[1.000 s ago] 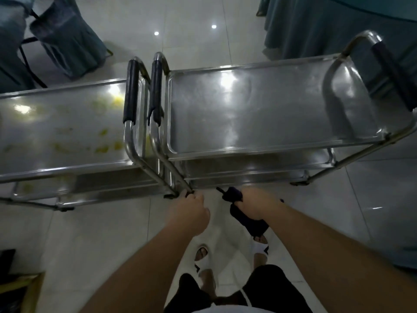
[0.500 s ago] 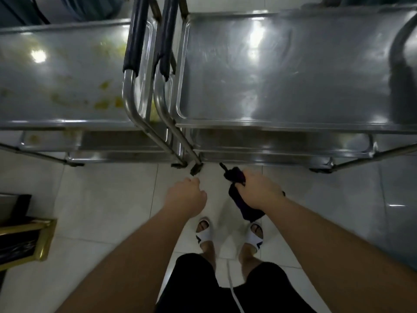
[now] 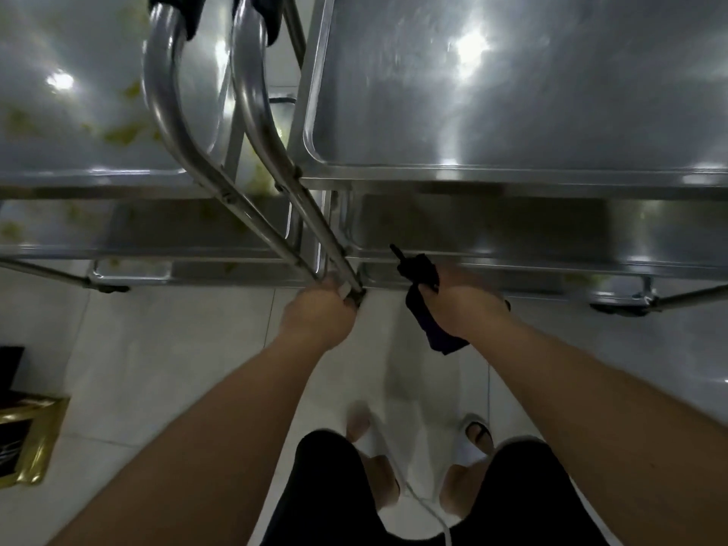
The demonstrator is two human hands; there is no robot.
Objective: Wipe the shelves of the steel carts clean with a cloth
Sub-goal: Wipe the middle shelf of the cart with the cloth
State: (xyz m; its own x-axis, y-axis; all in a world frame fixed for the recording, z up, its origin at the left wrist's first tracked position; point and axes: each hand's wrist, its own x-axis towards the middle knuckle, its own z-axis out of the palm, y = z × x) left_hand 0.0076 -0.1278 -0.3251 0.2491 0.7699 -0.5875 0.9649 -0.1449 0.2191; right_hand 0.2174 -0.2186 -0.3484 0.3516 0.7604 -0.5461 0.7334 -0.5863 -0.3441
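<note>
Two steel carts stand side by side before me. The left cart [image 3: 78, 173] has yellow-green smears on its top and lower shelves. The right cart [image 3: 512, 175] has a shiny top shelf. My left hand [image 3: 319, 313] grips the bottom of the right cart's handle tube [image 3: 272, 151], low at the floor. My right hand [image 3: 461, 305] holds a dark cloth [image 3: 427, 329] bunched in its fingers, just in front of the right cart's lowest shelf edge [image 3: 472, 283]. One end of the cloth hangs below the hand.
White tiled floor [image 3: 177, 348] lies under me, with my feet in white sandals [image 3: 476, 431] close behind the hands. A gold-edged dark object [image 3: 27, 439] sits at the lower left. A cart wheel [image 3: 618, 309] stands at the right.
The view has dropped lower and closer to the carts. My left hand moved forward and took hold of the handle tube's base; my right hand with the cloth moved up to the lowest shelf edge.
</note>
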